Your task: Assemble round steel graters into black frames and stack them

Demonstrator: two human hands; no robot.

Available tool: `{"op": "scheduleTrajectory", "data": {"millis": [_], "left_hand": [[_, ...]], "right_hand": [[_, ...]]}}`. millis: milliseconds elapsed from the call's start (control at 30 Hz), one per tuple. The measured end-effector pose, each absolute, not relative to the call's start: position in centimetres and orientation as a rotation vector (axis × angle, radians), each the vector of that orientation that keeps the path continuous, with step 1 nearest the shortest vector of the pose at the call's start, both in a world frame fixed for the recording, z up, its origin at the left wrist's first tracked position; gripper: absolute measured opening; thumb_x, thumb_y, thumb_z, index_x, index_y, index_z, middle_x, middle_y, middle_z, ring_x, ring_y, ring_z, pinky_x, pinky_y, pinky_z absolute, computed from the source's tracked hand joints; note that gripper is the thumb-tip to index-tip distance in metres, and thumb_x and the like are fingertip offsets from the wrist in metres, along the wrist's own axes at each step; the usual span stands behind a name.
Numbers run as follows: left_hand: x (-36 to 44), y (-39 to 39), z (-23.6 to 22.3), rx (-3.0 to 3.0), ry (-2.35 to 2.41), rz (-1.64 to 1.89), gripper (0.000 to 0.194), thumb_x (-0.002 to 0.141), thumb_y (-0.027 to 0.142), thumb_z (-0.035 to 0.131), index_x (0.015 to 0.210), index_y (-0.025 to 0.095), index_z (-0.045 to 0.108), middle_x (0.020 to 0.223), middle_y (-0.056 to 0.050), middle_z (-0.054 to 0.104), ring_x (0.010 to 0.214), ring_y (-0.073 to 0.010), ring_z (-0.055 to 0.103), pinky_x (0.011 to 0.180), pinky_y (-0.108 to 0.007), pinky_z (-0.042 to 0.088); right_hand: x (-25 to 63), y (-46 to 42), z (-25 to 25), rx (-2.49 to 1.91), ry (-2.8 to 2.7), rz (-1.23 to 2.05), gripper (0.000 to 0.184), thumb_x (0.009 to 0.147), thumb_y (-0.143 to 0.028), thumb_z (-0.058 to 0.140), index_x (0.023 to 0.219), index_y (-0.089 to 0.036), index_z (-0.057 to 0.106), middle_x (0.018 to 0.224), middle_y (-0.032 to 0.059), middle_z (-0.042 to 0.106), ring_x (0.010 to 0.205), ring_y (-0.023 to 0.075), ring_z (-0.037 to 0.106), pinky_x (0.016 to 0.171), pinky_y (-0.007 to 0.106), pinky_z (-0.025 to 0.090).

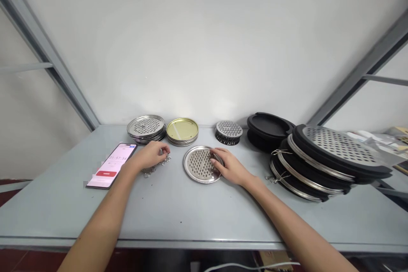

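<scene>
A round grater disc (199,164) is laid flat on the table (210,212), between the two hands. Its right side is covered by the right hand (228,165), whose thumb and fingers are spread over the rim and not closed around it. At the left hand (153,156) the fingers are curled inward over small wire hooks (148,172); whether one is pinched cannot be told. At the far right a tilted stack of black-rimmed graters (339,144) is seen, with wire ties (281,177) looped at its side; these are judged to be finished pieces. By contrast, no tie can be made out on the disc in hand, so it appears to be at an early stage. Much seems left to be done, since loose parts are piled along the back: metal discs (147,126), yellowish lids (182,129), smaller grater plates (228,128) and black bowls (269,124).
</scene>
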State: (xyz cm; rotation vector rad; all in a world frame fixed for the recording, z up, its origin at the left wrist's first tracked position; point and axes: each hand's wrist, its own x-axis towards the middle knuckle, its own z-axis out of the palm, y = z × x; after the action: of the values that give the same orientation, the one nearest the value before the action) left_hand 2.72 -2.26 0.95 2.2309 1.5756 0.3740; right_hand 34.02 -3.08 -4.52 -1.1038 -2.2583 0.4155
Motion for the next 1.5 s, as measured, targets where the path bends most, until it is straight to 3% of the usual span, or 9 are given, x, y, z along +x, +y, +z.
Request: {"op": "scheduleTrajectory", "data": {"millis": [233, 367, 733, 1333, 1500], "left_hand": [[4.2, -2.6, 1.3, 2.384, 1.532, 0.610, 0.024, 0.078, 0.023, 0.048, 0.090, 0.019, 0.068, 0.087, -0.003, 0.068, 0.074, -0.0176, 0.058, 0.070, -0.029, 0.045], [5.5, -2.6, 0.9, 2.499, 1.549, 0.680, 0.020, 0.077, 0.022, 0.050, 0.083, 0.019, 0.069, 0.083, -0.005, 0.068, 0.085, -0.0221, 0.056, 0.079, -0.033, 0.044], [7.0, -2.6, -0.7, 2.518, 1.680, 0.612, 0.019, 0.078, 0.021, 0.049, 0.081, 0.019, 0.068, 0.078, -0.004, 0.066, 0.074, -0.0199, 0.059, 0.071, -0.030, 0.043], [7.8, -2.7, -1.5, 2.569, 1.826, 0.545, 0.017, 0.076, 0.022, 0.052, 0.072, 0.020, 0.069, 0.074, -0.004, 0.067, 0.073, -0.0212, 0.061, 0.070, -0.033, 0.039], [7.8, -2.8, -1.9, 2.553, 1.748, 0.647, 0.016, 0.078, 0.022, 0.054, 0.080, 0.021, 0.069, 0.081, -0.004, 0.070, 0.078, -0.0227, 0.062, 0.072, -0.033, 0.043]], "right_hand": [[35.0, -2.7, -4.5, -1.161, -2.156, 0.333, 0.038, 0.092, -0.039, 0.046, 0.121, -0.017, 0.057, 0.120, 0.0135, 0.062, 0.115, 0.0272, 0.055, 0.099, 0.047, 0.043], [35.9, -2.1, -4.6, -1.193, -2.108, 0.290, 0.038, 0.091, -0.038, 0.048, 0.121, -0.018, 0.057, 0.121, 0.0138, 0.062, 0.114, 0.0274, 0.056, 0.098, 0.049, 0.044], [36.5, -1.6, -4.3, -1.242, -2.114, 0.245, 0.036, 0.091, -0.033, 0.048, 0.119, -0.013, 0.057, 0.124, 0.0149, 0.059, 0.118, 0.0262, 0.053, 0.102, 0.045, 0.042], [36.5, -1.7, -4.7, -1.249, -2.189, 0.331, 0.043, 0.091, -0.039, 0.048, 0.124, -0.013, 0.053, 0.128, 0.0166, 0.055, 0.121, 0.0270, 0.050, 0.105, 0.044, 0.039], [36.4, -1.6, -5.1, -1.234, -2.236, 0.360, 0.044, 0.091, -0.042, 0.047, 0.125, -0.014, 0.053, 0.128, 0.0159, 0.056, 0.120, 0.0272, 0.051, 0.104, 0.044, 0.039]]}}
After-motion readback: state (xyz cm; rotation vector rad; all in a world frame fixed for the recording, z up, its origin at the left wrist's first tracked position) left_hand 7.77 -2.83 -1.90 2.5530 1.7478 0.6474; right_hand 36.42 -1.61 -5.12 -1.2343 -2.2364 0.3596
